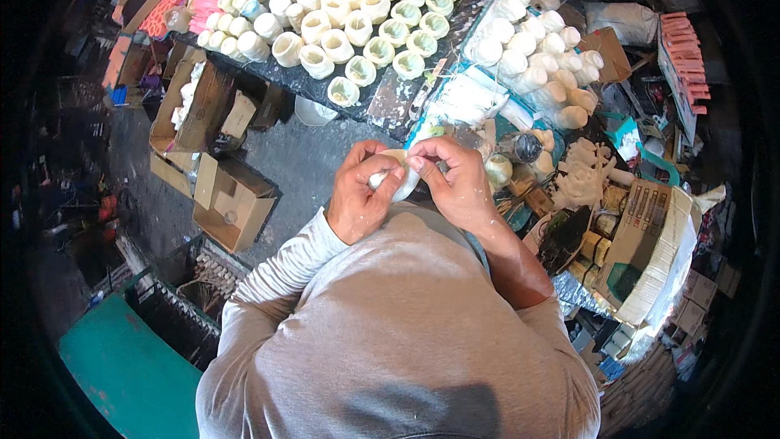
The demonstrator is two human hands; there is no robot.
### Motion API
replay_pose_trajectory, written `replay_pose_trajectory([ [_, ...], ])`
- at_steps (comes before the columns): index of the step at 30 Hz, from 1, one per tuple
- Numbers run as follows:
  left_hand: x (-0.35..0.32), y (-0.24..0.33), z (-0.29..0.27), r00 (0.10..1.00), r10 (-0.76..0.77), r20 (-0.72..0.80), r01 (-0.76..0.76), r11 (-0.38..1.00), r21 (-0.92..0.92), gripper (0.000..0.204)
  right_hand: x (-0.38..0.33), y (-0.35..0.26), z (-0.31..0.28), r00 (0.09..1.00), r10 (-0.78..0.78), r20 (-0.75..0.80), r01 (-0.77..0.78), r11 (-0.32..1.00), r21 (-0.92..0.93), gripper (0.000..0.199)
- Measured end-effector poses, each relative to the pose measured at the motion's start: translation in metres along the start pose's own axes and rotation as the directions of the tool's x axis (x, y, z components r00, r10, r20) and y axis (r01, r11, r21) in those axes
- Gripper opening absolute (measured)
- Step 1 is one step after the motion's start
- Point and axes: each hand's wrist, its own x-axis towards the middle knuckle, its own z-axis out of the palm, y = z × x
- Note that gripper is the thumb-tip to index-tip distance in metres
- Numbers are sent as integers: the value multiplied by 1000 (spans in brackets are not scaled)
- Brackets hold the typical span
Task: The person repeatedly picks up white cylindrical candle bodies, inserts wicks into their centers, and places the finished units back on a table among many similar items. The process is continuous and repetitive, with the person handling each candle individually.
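Observation:
Close in front of my chest, both hands pinch one small cream-white moulded piece point(404, 185). My left hand point(363, 189) has its fingers closed round one side of it. My right hand point(457, 180) grips the rim at the other side between thumb and fingertips. White specks mark the skin of my right hand. Most of the piece is hidden by my fingers, so its full shape cannot be made out. Just beyond my hands lies a stack of white sheets point(467, 99) on the bench.
Rows of cream hollow cup-shaped pieces point(335, 47) stand on a dark table point(313, 85) ahead. Rounded white pieces point(532, 53) fill a blue tray at the right. Cardboard boxes point(231, 203) sit on the floor at left; a cluttered bench with a carton point(638, 236) is at right.

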Motion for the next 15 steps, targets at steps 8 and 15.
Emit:
replay_pose_trajectory([
  [8, -1, 8, 19, 996, 6, -87, -2, 999, 50, 15, 5, 2, -25, 976, -165, 141, 194, 955, -224, 11],
  [15, -3, 10, 27, 997, -28, -78, 31, 999, 34, 16, 5, 12, -26, 951, -261, 163, 295, 925, -240, 7],
])
